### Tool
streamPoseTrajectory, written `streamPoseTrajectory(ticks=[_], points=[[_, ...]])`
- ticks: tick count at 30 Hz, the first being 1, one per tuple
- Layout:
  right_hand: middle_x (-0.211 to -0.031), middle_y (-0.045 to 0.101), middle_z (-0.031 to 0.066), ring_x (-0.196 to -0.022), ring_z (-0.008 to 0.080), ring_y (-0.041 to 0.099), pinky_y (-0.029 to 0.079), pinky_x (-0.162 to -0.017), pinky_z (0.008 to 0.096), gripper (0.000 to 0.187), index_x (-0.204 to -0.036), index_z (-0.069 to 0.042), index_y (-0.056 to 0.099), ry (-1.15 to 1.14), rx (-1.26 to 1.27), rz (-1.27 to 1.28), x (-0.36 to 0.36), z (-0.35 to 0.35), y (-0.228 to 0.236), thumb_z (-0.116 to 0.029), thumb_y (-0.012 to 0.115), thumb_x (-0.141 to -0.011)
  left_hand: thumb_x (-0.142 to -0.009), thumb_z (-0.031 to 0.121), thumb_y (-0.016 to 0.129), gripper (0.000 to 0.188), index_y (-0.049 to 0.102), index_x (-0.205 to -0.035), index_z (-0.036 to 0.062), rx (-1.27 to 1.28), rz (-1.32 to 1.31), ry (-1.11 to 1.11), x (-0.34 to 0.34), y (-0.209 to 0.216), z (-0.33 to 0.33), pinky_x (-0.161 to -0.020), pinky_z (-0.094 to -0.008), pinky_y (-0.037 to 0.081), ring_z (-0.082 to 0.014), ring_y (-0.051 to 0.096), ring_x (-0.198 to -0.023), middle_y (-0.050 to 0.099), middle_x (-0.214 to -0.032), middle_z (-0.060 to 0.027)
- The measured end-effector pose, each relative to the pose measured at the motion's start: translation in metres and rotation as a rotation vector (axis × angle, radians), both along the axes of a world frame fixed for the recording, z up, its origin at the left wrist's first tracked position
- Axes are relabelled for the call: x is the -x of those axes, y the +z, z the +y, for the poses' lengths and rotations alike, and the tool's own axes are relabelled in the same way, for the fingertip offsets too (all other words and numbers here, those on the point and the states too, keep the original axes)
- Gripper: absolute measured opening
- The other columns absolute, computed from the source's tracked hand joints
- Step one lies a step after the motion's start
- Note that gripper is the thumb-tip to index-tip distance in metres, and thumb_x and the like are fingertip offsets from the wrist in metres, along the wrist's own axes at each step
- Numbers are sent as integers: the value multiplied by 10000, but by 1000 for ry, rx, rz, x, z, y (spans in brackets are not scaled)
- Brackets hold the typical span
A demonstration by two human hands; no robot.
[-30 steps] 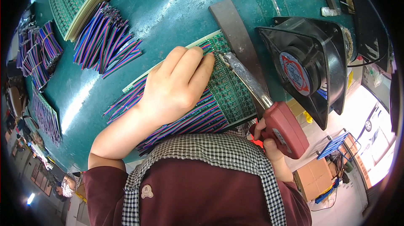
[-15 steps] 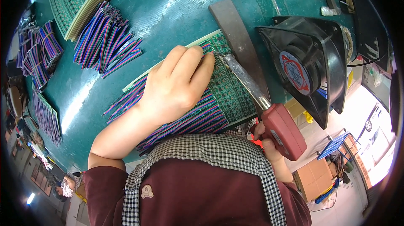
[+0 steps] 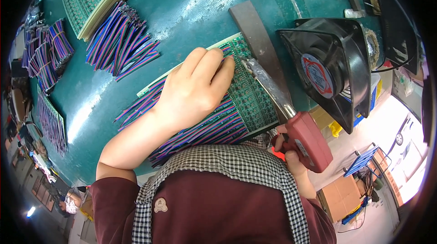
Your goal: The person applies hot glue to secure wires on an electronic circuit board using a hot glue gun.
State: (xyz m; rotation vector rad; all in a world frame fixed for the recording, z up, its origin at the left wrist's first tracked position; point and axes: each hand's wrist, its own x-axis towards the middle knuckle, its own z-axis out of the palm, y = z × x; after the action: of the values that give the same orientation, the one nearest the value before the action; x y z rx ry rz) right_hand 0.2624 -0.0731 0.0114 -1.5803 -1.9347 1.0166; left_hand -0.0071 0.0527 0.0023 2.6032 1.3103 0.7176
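Head: circuit board [image 3: 255, 96] on glossy green tabletop [image 3: 193, 19]; cardboard box [image 3: 340, 197] lower right.

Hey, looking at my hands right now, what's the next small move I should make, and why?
Perhaps ease the red soldering gun in your right hand slightly left, bringing its tip nearer the wires without touching your left fingertips. Your left hand covers some wires on the circuit board, and the tip shows just right of those fingertips, with a gap between.
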Motion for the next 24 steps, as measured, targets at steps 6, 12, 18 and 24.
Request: streamPoseTrajectory(ticks=[6,12,18,24], points=[[-809,684,69,-673,163,673,532,-642,280,799,-1338,42,432,-234,159,337,11,-2,-5,29,737,-599,-657,49,636,269,632,-916,-24,-22,-16,-3,1,-3,0,-550,-270,494,-181,534,-730,476,-811,-65],[-791,675,70,-647,160,663,517,-599,259,794,-1356,40,412,-185,109,220,10,-1,-6,49,718,-623,-662,52,629,269,632,-919,-26,-17,-18,-6,0,-2,1,-553,-271,494,-180,530,-729,473,-808,-66],[-766,669,62,-659,155,636,479,-603,242,488,-1196,40,545,-241,188,606,6,3,15,-105,683,-751,-680,58,628,235,628,-903,-14,-26,-26,3,-3,-5,0,-553,-272,490,-178,526,-725,470,-811,-60],[-739,649,43,-586,142,563,438,-600,259,256,-923,-37,651,-402,43,554,3,-4,74,-270,549,-894,-715,65,602,257,623,-966,12,22,2,20,-7,-5,1,-623,-335,508,-228,553,-795,504,-869,-85]])
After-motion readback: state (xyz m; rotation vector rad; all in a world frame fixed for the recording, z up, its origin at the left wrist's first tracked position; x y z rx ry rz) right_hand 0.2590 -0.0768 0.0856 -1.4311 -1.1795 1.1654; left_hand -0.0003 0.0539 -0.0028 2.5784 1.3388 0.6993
